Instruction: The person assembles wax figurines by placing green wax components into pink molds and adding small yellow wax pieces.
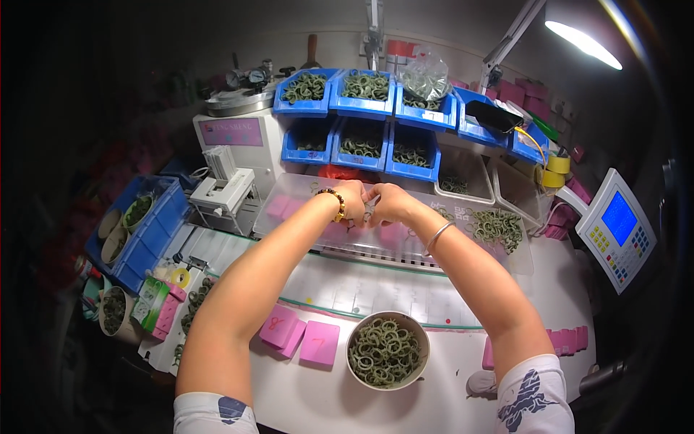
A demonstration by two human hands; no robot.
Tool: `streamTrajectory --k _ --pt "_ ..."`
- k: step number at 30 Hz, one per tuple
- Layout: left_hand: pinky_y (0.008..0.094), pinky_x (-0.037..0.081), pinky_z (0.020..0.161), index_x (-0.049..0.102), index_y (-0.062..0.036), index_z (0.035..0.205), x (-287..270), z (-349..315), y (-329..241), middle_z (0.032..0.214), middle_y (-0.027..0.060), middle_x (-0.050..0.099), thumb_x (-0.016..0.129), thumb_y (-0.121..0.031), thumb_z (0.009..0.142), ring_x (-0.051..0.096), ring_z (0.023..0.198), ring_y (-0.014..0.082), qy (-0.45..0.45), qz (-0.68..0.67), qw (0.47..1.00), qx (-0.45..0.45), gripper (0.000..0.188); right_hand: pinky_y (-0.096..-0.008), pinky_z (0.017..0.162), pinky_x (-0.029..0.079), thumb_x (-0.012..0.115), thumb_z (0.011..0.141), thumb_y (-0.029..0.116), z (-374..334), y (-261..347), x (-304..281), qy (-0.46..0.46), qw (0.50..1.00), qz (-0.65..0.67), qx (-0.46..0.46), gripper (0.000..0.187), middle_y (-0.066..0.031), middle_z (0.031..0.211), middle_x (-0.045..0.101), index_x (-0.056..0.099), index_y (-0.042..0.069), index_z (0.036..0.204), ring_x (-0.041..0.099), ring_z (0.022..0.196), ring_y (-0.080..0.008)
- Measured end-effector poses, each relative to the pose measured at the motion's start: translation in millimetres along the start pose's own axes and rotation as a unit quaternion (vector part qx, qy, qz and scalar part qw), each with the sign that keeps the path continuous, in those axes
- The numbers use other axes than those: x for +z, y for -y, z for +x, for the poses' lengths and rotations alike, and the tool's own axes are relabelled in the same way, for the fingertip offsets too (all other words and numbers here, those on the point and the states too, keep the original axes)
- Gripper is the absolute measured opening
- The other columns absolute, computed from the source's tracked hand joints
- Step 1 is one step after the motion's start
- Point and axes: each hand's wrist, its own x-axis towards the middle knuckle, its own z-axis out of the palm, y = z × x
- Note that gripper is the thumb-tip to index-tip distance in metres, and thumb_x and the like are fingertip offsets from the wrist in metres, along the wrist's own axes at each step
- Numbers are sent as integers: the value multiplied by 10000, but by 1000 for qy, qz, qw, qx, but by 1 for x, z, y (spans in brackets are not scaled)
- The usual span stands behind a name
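Note:
Both arms reach forward over a clear plastic tray [278, 186]. My left hand [350, 200], with a beaded bracelet on its wrist, has its fingers bent and pressed together. Close beside it, my right hand [390, 202] has thumb and fingers pinched; a bangle circles that forearm. Whatever the fingertips hold is too small and too hidden to name. A pile of small green rings [497, 228] lies at the tray's right side, and a few single rings are spread near my hands. Through the plastic, pink blocks [283, 207] show.
A round bowl [425, 359] full of green rings stands in front of me, right of pink blocks [319, 343]. Blue bins [365, 105] of rings line the back. A keypad display [618, 228] is at right, a white machine [242, 145] at left, a lamp [584, 45] overhead.

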Motion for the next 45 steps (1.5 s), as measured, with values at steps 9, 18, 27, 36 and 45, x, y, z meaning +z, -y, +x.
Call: streamTrajectory --k 9,18,27,36,45 --pt "332 608 588 559 -43 995 3 -19 -5 915 96 667 876 -25 573 684 765 173 36 6 999 -23 528 -310 691 606 904 586 71 -15 2 2 24 999 -14 23 529 -84 990 665 619 21 1030 661 901 -190" --pt "335 613 590 592 -27 928 7 -26 -14 878 100 677 844 9 596 692 731 182 11 30 999 -17 419 -332 606 616 899 572 95 -18 -2 8 -29 999 -27 -6 460 -136 958 707 671 -19 955 717 815 -240" --pt "325 560 543 611 -16 848 15 -19 -6 794 88 671 778 70 639 674 681 169 -58 -80 995 21 281 -349 611 628 788 670 -39 -15 -11 14 -26 982 186 17 265 -133 840 697 664 -22 904 708 701 -205" --pt "286 538 579 631 -5 876 3 -50 -25 780 89 674 739 98 665 671 659 164 -39 -181 982 27 259 -333 742 637 721 738 -113 -46 0 -5 31 951 305 39 364 -144 946 669 585 -63 1072 706 823 -231" --pt "295 579 642 634 28 931 19 -123 -57 810 87 645 718 106 682 668 697 175 51 -234 969 61 274 -295 836 608 686 828 -82 -150 12 -28 137 928 337 76 263 -131 999 656 590 -80 1073 691 873 -197"
